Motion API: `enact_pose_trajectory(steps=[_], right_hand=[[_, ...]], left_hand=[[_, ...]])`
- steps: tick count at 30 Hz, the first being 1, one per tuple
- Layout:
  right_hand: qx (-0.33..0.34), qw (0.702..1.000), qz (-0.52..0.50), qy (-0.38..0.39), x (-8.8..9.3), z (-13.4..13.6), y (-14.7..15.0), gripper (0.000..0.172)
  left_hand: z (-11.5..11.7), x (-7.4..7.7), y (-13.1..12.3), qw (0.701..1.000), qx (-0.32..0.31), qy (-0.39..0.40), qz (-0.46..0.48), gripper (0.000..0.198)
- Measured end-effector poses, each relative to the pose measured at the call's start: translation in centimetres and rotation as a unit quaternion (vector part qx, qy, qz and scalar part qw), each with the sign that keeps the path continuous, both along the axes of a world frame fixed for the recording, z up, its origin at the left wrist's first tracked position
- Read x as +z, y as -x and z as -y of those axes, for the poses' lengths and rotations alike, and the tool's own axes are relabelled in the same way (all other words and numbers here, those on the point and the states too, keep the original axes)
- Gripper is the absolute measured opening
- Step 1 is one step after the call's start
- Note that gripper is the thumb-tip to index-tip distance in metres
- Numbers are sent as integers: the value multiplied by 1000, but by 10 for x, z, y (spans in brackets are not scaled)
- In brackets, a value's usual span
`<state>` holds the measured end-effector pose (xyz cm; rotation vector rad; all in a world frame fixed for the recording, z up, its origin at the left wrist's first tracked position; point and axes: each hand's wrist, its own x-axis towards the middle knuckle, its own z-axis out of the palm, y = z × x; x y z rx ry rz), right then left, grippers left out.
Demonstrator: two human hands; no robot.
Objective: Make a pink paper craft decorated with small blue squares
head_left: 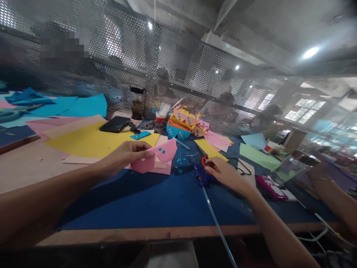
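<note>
head | left hand (136,152) pinching pink paper (149,162) | long axis rising rightward | right hand (223,172) grip: can't tell

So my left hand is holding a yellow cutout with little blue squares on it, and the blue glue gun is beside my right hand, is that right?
Not quite: the head view shows that the cutout in your left hand is pink, not yellow. The rest stands: it has little blue squares, and the blue glue gun is beside your right hand.
</note>
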<state>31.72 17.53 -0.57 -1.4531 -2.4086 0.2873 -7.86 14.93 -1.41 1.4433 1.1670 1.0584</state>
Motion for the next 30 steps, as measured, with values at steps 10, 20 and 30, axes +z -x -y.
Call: enact_pose_trajectory(steps=[10,20,30], right_hand=[[19,996,79,41,7,30,-14,49],[24,989,141,-28,1,33,-16,43],[40,994,103,-9,-5,35,-6,64]], left_hand=[[-6,-2,10,997,28,-44,-49,44],[-8,-4,12,998,23,-43,-48,43],[-8,-1,9,998,52,-8,-29,42]])
